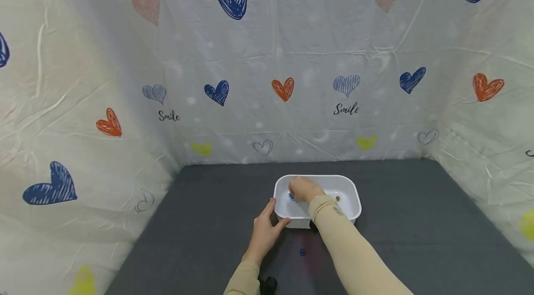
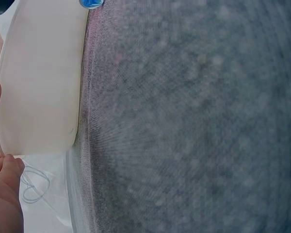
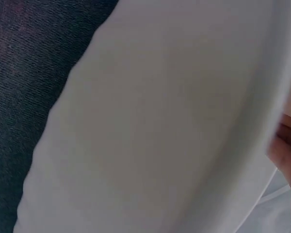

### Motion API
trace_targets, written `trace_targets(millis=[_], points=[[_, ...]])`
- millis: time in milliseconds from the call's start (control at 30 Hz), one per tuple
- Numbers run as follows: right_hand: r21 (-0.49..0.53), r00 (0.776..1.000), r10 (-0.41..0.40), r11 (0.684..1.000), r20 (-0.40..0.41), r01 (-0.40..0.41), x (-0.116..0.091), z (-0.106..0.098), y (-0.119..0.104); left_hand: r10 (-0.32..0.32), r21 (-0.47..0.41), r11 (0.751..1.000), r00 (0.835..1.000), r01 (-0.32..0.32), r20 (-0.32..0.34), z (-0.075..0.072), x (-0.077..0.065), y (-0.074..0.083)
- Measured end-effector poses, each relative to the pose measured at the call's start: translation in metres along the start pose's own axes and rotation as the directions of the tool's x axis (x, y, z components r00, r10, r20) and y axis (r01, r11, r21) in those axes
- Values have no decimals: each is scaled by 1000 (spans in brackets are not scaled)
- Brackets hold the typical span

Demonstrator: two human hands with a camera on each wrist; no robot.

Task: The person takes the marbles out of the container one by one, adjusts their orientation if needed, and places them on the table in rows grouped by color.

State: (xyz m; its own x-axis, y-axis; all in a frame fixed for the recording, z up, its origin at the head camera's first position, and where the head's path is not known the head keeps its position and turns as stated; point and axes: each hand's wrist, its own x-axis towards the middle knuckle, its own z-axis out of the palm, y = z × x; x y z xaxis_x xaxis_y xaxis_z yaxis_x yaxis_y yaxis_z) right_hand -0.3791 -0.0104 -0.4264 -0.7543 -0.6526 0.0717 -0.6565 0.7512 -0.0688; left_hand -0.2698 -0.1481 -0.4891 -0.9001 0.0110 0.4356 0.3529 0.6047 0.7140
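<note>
A white rectangular plastic container [image 1: 353, 215] stands on the dark grey surface. My left hand [image 1: 264, 235] holds its near-left corner, the fingers along the left side and the thumb at the front rim. My right hand [image 1: 305, 188] reaches down inside it with bent fingers, toward the left part. Small blue beads or marbles [image 1: 291, 197] lie right by those fingers; I cannot tell whether any is pinched, since the fingertips are hidden. A small brownish bead or marble [image 1: 337, 198] sits farther right in the container. The right wrist view shows mostly the container's outer wall [image 3: 150, 111].
In front of the container, a dark blue marble-like ball [image 1: 302, 252] lies on the table cover [image 1: 200, 235]. A pale cloth [image 1: 317, 68] printed with hearts hangs at the back and both sides. The right forearm [image 1: 350, 244] crosses over the container's front rim.
</note>
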Motion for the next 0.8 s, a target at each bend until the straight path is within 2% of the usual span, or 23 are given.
trace_targets(millis=[167,367,667,800], points=[[5,1000,-2,1000,-22,2,-1,9,0,3,1,1000,1000,-3,-22,0,0,0],[20,999,23,1000,-28,-23,-3,15,1,12,3,1000,1000,-12,-4,2,1,0],[-45,995,-17,999,-97,13,-1,20,1,22,-2,1000,1000,-22,-13,0,0,0],[-61,998,-13,998,-62,9,1,20,0,30,-1,1000,999,-30,-11,0,0,0]])
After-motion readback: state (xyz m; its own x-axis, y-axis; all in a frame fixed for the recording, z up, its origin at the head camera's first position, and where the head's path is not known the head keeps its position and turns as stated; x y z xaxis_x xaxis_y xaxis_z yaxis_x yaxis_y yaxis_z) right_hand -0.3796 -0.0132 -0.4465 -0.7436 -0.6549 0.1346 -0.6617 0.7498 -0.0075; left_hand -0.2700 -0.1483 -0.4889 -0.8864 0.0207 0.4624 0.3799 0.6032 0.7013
